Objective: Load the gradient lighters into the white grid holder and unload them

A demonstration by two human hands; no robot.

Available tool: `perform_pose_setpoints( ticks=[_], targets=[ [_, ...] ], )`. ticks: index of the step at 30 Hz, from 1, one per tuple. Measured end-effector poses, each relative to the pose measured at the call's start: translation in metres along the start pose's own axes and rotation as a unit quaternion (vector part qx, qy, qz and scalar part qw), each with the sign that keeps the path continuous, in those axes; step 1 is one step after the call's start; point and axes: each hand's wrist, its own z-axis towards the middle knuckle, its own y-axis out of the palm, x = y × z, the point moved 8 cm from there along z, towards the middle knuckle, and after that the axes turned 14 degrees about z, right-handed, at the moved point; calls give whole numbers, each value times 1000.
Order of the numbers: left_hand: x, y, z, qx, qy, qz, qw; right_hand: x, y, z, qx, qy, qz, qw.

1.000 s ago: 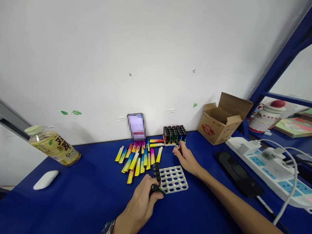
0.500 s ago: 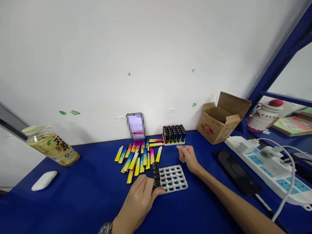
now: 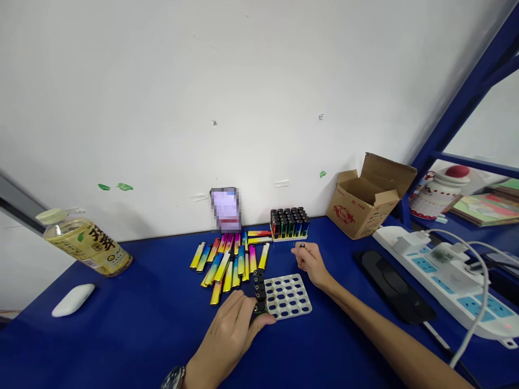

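Note:
Lighters with black tops [image 3: 259, 287] stand in the left column of a white perforated tray [image 3: 288, 296]. My left hand [image 3: 233, 324] is closed around that tray's near-left corner, thumb along the front edge and fingers beside the lighters. Just beyond the tray's far-right corner, my right hand [image 3: 310, 262] is curled around a lighter [image 3: 302, 246]; only its small black top shows, the body hidden in the fingers. Loose shiny lighters [image 3: 221, 267] in yellow, blue, red and pink lie heaped left of the tray. Behind, a second tray holds upright lighters [image 3: 289, 223] in packed rows.
A blurred phone [image 3: 226, 210] leans on the wall. An open cardboard box [image 3: 360, 202], a black phone [image 3: 393, 286] and a white power strip [image 3: 450, 281] with cables are at right. A drink bottle [image 3: 87, 243] and white case [image 3: 73, 300] are at left.
My right hand has shifted slightly left toward the tray, turning so the black lighter top shows more. My left hand keeps its place on the tray corner.

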Motion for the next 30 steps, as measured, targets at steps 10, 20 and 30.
perform_pose_setpoints(
  ticks=[10,20,30],
  targets=[
    [-10,13,-2,-89,-24,-3,996,-23,26,-7,-101,-58,-63,991],
    [-6,15,-4,-57,-10,3,998,-6,49,-21,-114,16,-85,990],
    [0,10,-1,-32,24,-10,999,-17,75,-33,-248,-55,-339,906]
  ],
)
